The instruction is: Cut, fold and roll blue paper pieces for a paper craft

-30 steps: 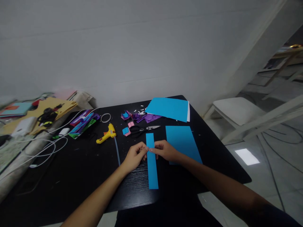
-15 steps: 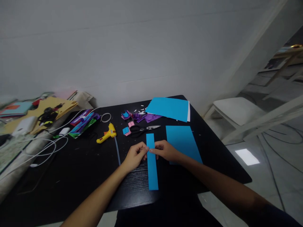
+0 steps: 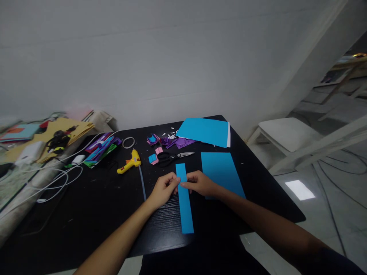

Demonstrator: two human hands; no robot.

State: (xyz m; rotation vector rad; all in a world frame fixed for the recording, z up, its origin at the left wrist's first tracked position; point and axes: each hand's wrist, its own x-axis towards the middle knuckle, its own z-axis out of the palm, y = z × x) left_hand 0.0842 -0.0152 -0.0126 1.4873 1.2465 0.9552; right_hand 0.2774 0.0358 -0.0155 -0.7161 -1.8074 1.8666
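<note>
A long blue paper strip point(image 3: 185, 210) stands lengthwise in front of me, held near its upper part from both sides. My left hand point(image 3: 165, 188) pinches its left edge with the thumb on top. From the right, my right hand point(image 3: 200, 182) grips the opposite edge, thumb also on the strip and the other fingers partly hidden beneath. Just beyond the strip lie scissors point(image 3: 174, 156) with black handles. A larger blue paper sheet point(image 3: 222, 172) rests on the table, partly under my right forearm.
On the black table point(image 3: 94, 214) are a yellow glue gun point(image 3: 131, 162), a tape ring point(image 3: 128, 143), small pink and blue paper pieces point(image 3: 155, 156), purple scraps point(image 3: 183, 143) and more blue sheets point(image 3: 203, 130). White cables point(image 3: 64, 177) and colored paper point(image 3: 101, 149) lie left. A white chair point(image 3: 289, 133) stands right.
The blue strip has tilted slightly, its top shifting left and its lower end moving right and a little nearer to me. Both hands keep hold of it in nearly the same place.
</note>
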